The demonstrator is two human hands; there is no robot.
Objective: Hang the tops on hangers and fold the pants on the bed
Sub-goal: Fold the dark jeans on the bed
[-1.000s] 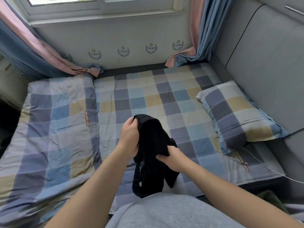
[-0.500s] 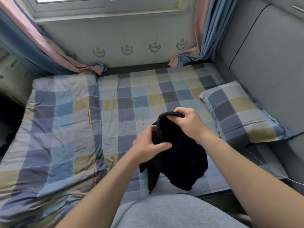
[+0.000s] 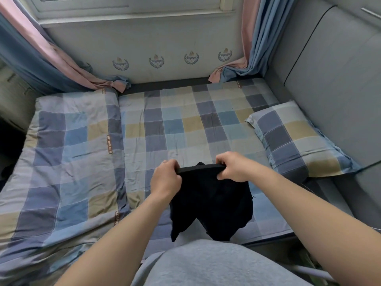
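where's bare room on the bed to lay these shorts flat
The checked sheet between the folded quilt on the left and the pillow on the right lies bare, just beyond the black shorts. Crowded: the pillow side and the far corners, where curtain ends spill.

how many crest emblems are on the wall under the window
4, in one row: leftmost crest, second crest, third crest, rightmost crest. The left curtain may hide another.

one pair of black shorts (image 3: pixel 212 201), two hands (image 3: pixel 166 179) (image 3: pixel 234 169), one pillow (image 3: pixel 294 141), two curtains (image 3: pixel 51 58) (image 3: pixel 257 38)
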